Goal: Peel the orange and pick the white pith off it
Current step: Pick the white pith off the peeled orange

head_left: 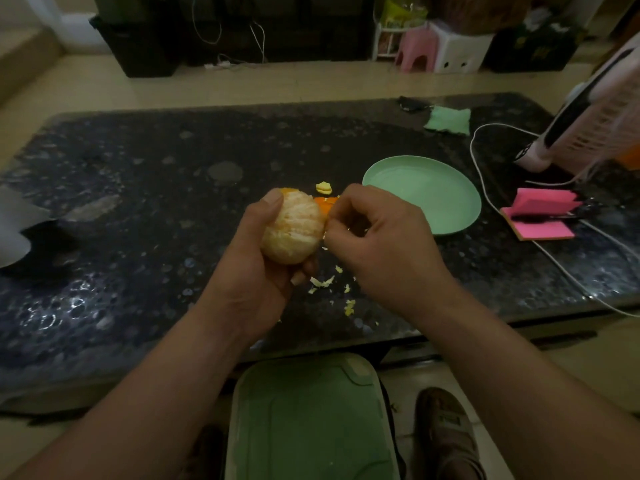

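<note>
Orange (292,226), peeled down to its pale, pith-streaked segments, sits in the curled fingers (272,202) of the left hand (256,268), thumb laid over its top and the other fingertips wrapped beneath. The right hand (384,244) has its fingers curled in, thumb and forefinger pressed together in a pinch against the fruit's right flank; what they nip is too small to make out. Both hands hold the fruit in the air above the near middle of a dark speckled surface (156,202). Directly below, scraps of white pith (322,281) lie scattered on the stone. Just behind the hands are a piece of orange peel (327,203) and a smaller yellowish peel piece (323,188). To the right lies a pale green plate (460,216), and beyond it a pink pad of sticky notes (540,216) crossed by a white cable (485,188). A green cloth (448,121) lies at the far edge. Under the near edge stand a green lidded bin (308,417) and a shoe (446,434).
</note>
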`<state>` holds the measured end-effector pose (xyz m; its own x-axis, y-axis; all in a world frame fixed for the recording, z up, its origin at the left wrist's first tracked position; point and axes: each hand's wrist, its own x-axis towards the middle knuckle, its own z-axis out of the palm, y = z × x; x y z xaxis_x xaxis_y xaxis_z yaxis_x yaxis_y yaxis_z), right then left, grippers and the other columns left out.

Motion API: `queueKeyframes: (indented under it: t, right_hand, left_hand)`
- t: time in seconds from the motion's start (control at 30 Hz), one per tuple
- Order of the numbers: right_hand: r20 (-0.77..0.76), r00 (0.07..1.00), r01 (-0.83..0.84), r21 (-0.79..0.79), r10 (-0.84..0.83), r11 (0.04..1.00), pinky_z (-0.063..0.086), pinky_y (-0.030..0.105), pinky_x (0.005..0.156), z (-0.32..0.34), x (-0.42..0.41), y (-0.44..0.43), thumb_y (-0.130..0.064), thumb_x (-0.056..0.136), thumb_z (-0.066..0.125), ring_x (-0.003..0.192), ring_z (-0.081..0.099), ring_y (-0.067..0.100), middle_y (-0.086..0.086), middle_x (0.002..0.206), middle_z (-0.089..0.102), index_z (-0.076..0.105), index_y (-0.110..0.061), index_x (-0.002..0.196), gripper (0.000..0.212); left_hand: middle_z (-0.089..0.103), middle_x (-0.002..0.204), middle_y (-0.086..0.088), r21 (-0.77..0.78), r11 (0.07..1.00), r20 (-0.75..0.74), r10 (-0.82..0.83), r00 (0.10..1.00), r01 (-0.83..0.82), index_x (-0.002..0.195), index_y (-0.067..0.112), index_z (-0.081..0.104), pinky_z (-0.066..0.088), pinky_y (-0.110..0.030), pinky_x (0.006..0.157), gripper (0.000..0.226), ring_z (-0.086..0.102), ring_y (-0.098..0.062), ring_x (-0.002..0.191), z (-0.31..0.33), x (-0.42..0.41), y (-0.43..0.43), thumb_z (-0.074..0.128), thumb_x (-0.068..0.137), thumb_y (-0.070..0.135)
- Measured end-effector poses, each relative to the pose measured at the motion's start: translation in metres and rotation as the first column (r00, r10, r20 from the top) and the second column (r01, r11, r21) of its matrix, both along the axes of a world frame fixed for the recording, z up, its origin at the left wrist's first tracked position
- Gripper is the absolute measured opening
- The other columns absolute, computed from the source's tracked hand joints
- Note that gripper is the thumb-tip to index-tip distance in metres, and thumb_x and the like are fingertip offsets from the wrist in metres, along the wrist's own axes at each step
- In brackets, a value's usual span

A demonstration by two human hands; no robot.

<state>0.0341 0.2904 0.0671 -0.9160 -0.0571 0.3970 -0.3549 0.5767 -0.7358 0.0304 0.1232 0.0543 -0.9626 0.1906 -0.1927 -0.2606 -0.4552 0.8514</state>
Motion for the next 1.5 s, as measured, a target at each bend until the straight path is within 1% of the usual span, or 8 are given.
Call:
queueKeyframes:
  t: [0.33, 0.5, 0.77, 0.93, 1.2, 1.3, 1.4, 1.5]
  right_hand:
    - [0.113, 0.991, -0.039, -0.269, 0.072, 0.962, 0.04, 0.018, 0.056, 0.001, -0.002, -0.001, -0.004, 0.091, 0.069, 0.061, 0.046, 0.003, -0.002, 0.064, 0.056, 0.065, -0.009, 0.077, 0.015]
    - [0.122, 0.992, 0.011, -0.269, 0.023, 0.963, 0.045, 0.026, 0.059, -0.002, -0.005, 0.001, -0.008, 0.094, 0.069, 0.065, 0.05, 0.007, 0.008, 0.072, 0.062, 0.067, -0.01, 0.08, 0.014]
    - [0.122, 0.98, 0.15, 0.078, -0.158, 0.986, 0.051, 0.032, 0.063, -0.018, -0.019, 0.008, -0.026, 0.103, 0.061, 0.068, 0.063, 0.008, -0.007, 0.076, 0.069, 0.07, -0.026, 0.106, 0.01]
    - [0.176, 0.955, 0.16, 0.374, -0.239, 0.913, 0.049, 0.036, 0.066, -0.027, -0.03, 0.015, -0.029, 0.102, 0.059, 0.08, 0.061, 0.019, -0.003, 0.087, 0.063, 0.066, -0.021, 0.092, 0.014]
    - [0.225, 0.924, 0.202, 0.399, -0.309, 0.895, 0.056, 0.043, 0.075, -0.028, -0.037, 0.02, -0.031, 0.098, 0.062, 0.086, 0.062, 0.018, -0.004, 0.096, 0.066, 0.065, -0.023, 0.099, 0.009]
    - [0.249, 0.914, 0.224, 0.346, -0.32, 0.911, 0.05, 0.04, 0.063, -0.029, -0.038, 0.02, -0.046, 0.104, 0.057, 0.069, 0.06, 0.022, 0.002, 0.074, 0.066, 0.065, -0.014, 0.076, 0.043]
    - [0.27, 0.919, 0.202, 0.301, -0.287, 0.932, 0.049, 0.038, 0.067, -0.029, -0.036, 0.021, -0.033, 0.097, 0.067, 0.077, 0.058, 0.015, -0.005, 0.086, 0.063, 0.06, -0.021, 0.089, 0.016]
    - [0.287, 0.911, 0.205, 0.308, -0.296, 0.929, 0.049, 0.038, 0.064, -0.033, -0.034, 0.023, -0.041, 0.101, 0.062, 0.071, 0.061, 0.02, -0.001, 0.075, 0.065, 0.062, -0.016, 0.079, 0.034]
  left_hand:
    - [0.067, 0.103, -0.012, 0.158, 0.987, 0.056, -0.04, 0.998, 0.031, 0.116, 0.016, 0.071, 0.038, -0.021, 0.042, 0.047, 0.056, -0.02, 0.063, 0.002, -0.001, -0.004, 0.06, 0.093, 0.055]
    - [0.059, 0.109, -0.016, 0.264, 0.959, 0.038, -0.121, 0.992, 0.107, 0.129, 0.015, 0.061, 0.039, -0.02, 0.042, 0.055, 0.055, -0.019, 0.062, -0.002, -0.004, -0.01, 0.055, 0.098, 0.061]
    - [0.063, 0.103, -0.014, 0.316, 0.938, 0.07, -0.17, 0.983, 0.14, 0.133, 0.016, 0.056, 0.039, -0.019, 0.041, 0.061, 0.053, -0.017, 0.06, -0.003, -0.004, -0.009, 0.054, 0.096, 0.064]
    - [0.065, 0.101, -0.012, 0.287, 0.953, 0.138, -0.142, 0.98, 0.098, 0.129, 0.014, 0.063, 0.038, -0.019, 0.044, 0.06, 0.054, -0.018, 0.064, -0.005, -0.004, -0.007, 0.056, 0.096, 0.062]
    - [0.071, 0.114, -0.015, 0.083, 0.997, 0.105, 0.002, 0.994, -0.011, 0.142, 0.009, 0.06, 0.058, -0.03, 0.063, 0.068, 0.069, -0.025, 0.082, -0.01, -0.006, -0.005, 0.077, 0.083, 0.039]
    - [0.069, 0.125, -0.019, 0.0, 0.998, 0.059, 0.055, 0.997, -0.055, 0.143, 0.007, 0.053, 0.061, -0.032, 0.073, 0.07, 0.074, -0.025, 0.09, -0.011, -0.008, -0.003, 0.08, 0.08, 0.024]
    - [0.067, 0.135, -0.019, -0.037, 0.998, 0.014, 0.051, 0.999, -0.051, 0.143, 0.008, 0.053, 0.062, -0.035, 0.084, 0.072, 0.076, -0.028, 0.106, -0.012, -0.008, 0.0, 0.088, 0.081, 0.016]
    - [0.065, 0.138, -0.019, -0.034, 0.997, 0.035, 0.076, 0.996, -0.075, 0.142, 0.009, 0.051, 0.064, -0.038, 0.087, 0.076, 0.074, -0.034, 0.117, -0.012, -0.009, 0.003, 0.087, 0.076, 0.016]
